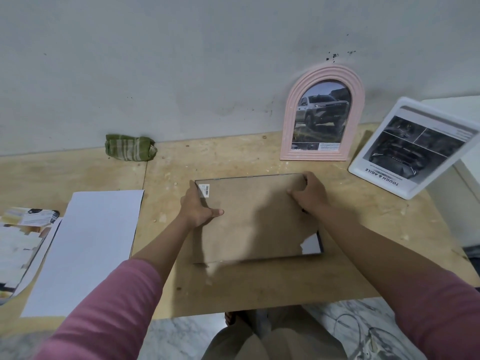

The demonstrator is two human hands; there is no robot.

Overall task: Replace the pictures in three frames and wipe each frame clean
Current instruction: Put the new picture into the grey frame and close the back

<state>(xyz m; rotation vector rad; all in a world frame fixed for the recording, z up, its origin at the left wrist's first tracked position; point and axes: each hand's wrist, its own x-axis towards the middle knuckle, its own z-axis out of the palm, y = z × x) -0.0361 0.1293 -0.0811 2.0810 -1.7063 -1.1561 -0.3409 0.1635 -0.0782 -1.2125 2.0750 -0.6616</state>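
pink sleeves (109, 307) reach from the near edge of the desk (259, 289) to a dark rectangular frame (255, 219) lying face down at its middle, brown backing up, torn at the near right corner. the left hand (198, 206) grips the frame's left edge, thumb flat on the backing. the right hand (309, 193) has curled fingers pressing at the far right corner. a pink arched frame (322, 113) leans on the wall at the far edge; a white frame (413, 149) leans at the far right corner. a white sheet (88, 245) and printed pictures (23, 240) lie near the left edge, a green cloth (130, 148) at the far edge.
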